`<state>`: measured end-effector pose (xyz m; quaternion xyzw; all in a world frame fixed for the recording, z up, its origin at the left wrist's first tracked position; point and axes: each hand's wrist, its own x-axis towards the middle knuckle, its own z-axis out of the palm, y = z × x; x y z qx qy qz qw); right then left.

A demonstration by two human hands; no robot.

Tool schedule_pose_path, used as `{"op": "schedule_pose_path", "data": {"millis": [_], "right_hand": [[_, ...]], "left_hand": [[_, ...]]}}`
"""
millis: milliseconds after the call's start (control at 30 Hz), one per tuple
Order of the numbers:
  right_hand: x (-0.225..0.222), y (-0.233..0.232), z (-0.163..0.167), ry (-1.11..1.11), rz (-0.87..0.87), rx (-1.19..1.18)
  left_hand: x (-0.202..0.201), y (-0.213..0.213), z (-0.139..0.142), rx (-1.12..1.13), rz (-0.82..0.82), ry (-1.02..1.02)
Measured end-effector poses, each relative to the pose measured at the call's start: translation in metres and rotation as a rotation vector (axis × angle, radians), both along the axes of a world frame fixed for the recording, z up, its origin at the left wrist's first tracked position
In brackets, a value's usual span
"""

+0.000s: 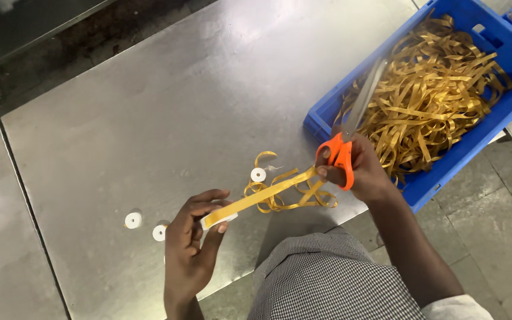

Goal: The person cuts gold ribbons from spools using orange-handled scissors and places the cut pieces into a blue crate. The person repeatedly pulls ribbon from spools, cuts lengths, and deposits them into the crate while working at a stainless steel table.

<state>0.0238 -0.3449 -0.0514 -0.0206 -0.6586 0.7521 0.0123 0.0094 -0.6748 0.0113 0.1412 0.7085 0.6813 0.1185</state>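
Head camera, looking straight down at a person working at a brushed steel table.

The left hand, at about 7 o'clock in the frame, pinches one end of a gold tape strip between thumb and fingers, with a small white piece pressed at the pinched end. The strip runs taut up toward 2 o'clock to the right hand, just right of centre. That hand is closed around the orange handles of a pair of scissors and also grips the other end of the strip with thumb and forefinger. The long steel blades point toward 1 o'clock, out over a blue crate, and look blurred; it is not possible to tell whether the blades are parted.

Loose loops of the same gold tape hang from the strip and lie on the table between the two hands.

The blue plastic crate sits at 2 o'clock, overhanging the table's edge, filled with a tangled heap of gold tape lengths.

Three small white spools lie on the table: one just above the strip near centre, two at 8 o'clock, left of the left hand.

At 6 o'clock is the person's checked garment.
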Motion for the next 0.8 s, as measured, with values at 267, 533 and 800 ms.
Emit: {"op": "schedule_pose_path", "data": {"millis": [267,533,800], "right_hand": [[0.001,0.005,-0.013,-0.08,-0.054,0.028],[-0.001,0.007,-0.017,-0.105,-0.049,0.061],[-0.013,0.013,-0.04,-0.194,-0.081,0.106]], "left_hand": [[0.003,-0.002,-0.024,0.331,-0.004,-0.108],[-0.003,0.006,-0.034,0.352,0.093,-0.36],[-0.024,0.016,-0.037,-0.058,0.211,-0.238]]}}
